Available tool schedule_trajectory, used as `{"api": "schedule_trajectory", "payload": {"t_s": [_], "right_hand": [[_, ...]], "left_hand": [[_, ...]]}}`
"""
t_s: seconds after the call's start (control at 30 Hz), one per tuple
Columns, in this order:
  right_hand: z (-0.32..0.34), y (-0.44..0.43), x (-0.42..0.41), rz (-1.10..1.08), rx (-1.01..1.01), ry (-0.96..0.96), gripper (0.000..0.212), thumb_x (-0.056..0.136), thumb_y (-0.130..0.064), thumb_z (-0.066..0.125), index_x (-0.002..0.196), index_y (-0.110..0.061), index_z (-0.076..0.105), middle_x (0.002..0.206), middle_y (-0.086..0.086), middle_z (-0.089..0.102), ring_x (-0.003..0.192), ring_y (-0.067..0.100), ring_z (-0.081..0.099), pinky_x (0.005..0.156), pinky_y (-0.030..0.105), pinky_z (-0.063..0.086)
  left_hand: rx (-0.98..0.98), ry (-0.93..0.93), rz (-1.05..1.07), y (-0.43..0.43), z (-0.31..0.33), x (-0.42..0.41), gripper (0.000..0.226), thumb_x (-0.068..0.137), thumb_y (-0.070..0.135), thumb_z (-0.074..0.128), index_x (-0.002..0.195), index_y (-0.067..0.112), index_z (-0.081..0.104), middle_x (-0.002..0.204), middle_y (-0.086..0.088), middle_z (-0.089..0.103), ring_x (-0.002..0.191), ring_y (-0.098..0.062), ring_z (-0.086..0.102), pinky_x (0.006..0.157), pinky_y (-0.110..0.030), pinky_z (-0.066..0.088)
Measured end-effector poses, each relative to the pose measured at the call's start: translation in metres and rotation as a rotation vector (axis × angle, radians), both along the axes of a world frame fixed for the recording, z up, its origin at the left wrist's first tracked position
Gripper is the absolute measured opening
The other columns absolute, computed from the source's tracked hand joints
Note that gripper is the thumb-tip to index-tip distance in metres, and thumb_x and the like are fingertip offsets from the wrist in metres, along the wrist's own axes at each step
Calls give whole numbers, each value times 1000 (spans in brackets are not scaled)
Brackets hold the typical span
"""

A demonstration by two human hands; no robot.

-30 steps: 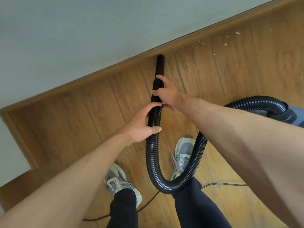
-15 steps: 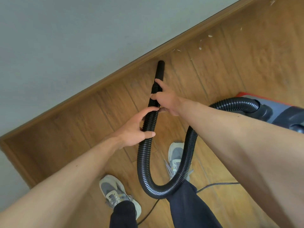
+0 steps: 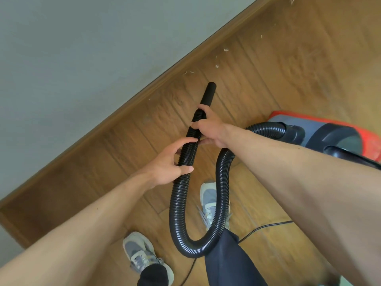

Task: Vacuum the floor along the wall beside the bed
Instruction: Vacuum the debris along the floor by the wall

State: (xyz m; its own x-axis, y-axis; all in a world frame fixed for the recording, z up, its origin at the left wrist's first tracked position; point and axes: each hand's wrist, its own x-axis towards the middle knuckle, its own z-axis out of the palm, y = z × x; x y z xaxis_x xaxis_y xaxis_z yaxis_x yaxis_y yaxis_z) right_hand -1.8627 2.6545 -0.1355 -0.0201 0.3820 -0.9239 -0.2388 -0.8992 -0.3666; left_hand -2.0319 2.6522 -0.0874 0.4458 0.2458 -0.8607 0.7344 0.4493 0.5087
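Note:
A black ribbed vacuum hose [image 3: 181, 203] loops down past my feet and ends in a smooth black nozzle [image 3: 208, 93] that points at the wooden floor [image 3: 288, 65] close to the skirting board [image 3: 127, 116]. My right hand [image 3: 210, 126] grips the hose just behind the nozzle. Lower on the hose, my left hand [image 3: 169, 164] holds it between thumb and curled fingers. The hose runs to the red and grey vacuum body [image 3: 321, 133] on the right. Small white scraps [image 3: 216, 66] lie on the floor beyond the nozzle, along the wall.
A pale wall [image 3: 82, 48] fills the upper left. My two grey shoes [image 3: 140, 254] stand on the floor below the hose loop. A thin black power cord [image 3: 266, 226] trails across the boards at the lower right.
The nozzle has drawn back from the skirting board and shifted right along the wall. The view has turned, so the vacuum body now shows at the right. Both hands keep their hold.

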Motion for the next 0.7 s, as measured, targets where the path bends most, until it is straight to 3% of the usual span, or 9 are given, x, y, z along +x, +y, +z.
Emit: {"api": "schedule_trajectory", "payload": {"t_s": [0.23, 0.4, 0.7], "right_hand": [[8, -4, 3, -70, 6, -50, 75, 95, -1, 56, 152, -37, 23, 126, 6, 52, 97, 23, 61, 54, 27, 52], [8, -2, -4, -70, 4, -65, 78, 94, -2, 58, 153, -37, 21, 119, 3, 49, 98, 22, 57, 57, 30, 51], [5, 7, -19, -109, -4, -20, 79, 93, 1, 57, 152, -39, 24, 129, 5, 50, 107, 25, 56, 64, 34, 54]], "left_hand": [[-28, 37, 19, 3, 10, 16, 69, 91, 3, 68, 138, 49, 45, 123, 3, 50, 106, -22, 62, 64, -26, 59], [-50, 57, 51, 7, 15, 18, 67, 91, 2, 68, 133, 49, 47, 119, 1, 48, 105, -27, 63, 69, -40, 63], [-94, 68, 40, 20, 16, 2, 66, 91, 5, 69, 131, 52, 46, 123, -1, 47, 100, -29, 66, 65, -50, 63]]}}
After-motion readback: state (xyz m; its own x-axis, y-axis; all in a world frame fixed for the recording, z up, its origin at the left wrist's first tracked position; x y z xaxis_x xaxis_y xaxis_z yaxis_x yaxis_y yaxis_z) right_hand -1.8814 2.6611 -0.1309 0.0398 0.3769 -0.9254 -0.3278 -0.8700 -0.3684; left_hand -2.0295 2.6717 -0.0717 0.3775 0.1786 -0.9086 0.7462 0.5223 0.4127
